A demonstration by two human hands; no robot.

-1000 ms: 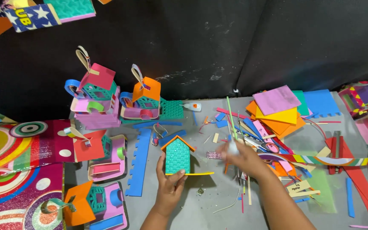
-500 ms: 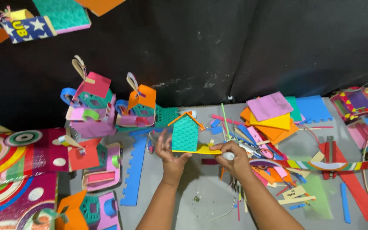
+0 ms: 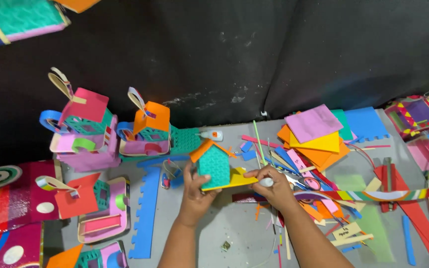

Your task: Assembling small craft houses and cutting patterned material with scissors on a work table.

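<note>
Covering grey table (image 3: 214, 238): foam scraps (image 3: 319, 144) | black backdrop (image 3: 254, 49) (creased)

Teal paper house (image 3: 213, 167) with orange roof, upright on yellow base.

I count 2 hands, my left (image 3: 194, 196) and right (image 3: 274, 186), 1 teal paper house (image 3: 213, 166) between them, 2 finished houses with loop handles (image 3: 83, 131) (image 3: 147, 131) at the back, and 1 small glue bottle (image 3: 212, 135).
</note>
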